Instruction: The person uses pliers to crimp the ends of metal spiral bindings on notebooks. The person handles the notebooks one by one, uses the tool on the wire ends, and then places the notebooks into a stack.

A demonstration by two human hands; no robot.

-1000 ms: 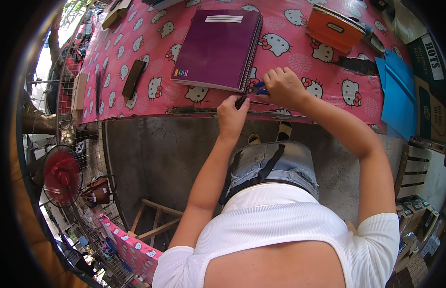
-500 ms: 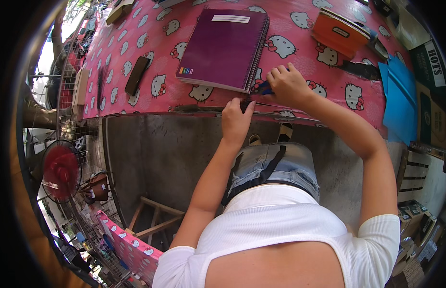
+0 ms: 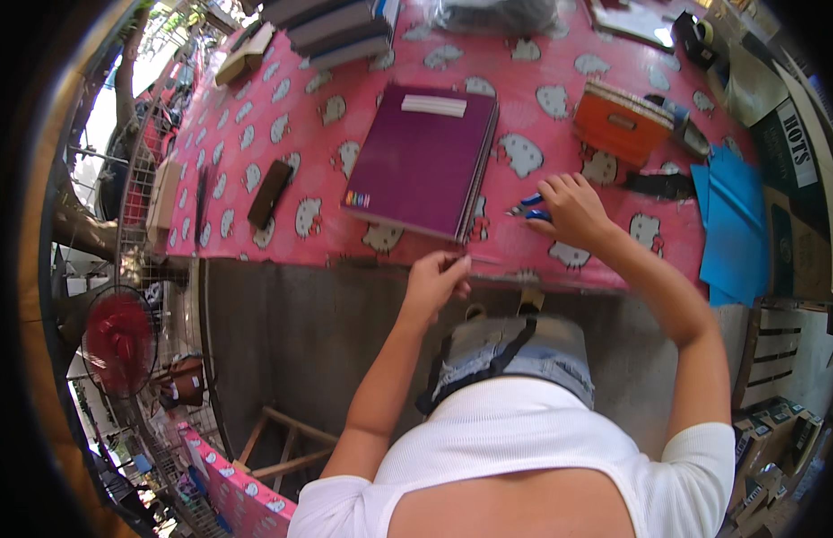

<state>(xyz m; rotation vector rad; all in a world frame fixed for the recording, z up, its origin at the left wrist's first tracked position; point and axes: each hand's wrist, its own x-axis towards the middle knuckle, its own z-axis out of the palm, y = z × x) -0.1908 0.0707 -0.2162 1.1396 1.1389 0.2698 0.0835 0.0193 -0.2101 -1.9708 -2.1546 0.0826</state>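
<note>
A purple spiral-bound notebook [image 3: 421, 166] lies on the pink patterned table, its coil along the right side. Blue-handled pliers [image 3: 530, 208] are in my right hand [image 3: 571, 208], just right of the notebook's lower right corner, jaws pointing left. The fingers are wrapped round the handles. My left hand [image 3: 439, 282] is at the table's near edge, just below that same corner. Its thumb and forefinger are pinched together; whatever they hold is too small to make out.
An orange box [image 3: 623, 125] and blue sheets [image 3: 735, 224] are at the right. A dark oblong object [image 3: 270, 194] lies left of the notebook. Grey-black books [image 3: 331, 31] are stacked at the back, beside a plastic-wrapped bundle [image 3: 497, 13]. A red fan [image 3: 120, 341] stands at far left.
My right hand has moved right, away from the notebook's corner, with the pliers now plainly visible. My left hand stays near the table edge. The view has tilted, showing more of the table's back.
</note>
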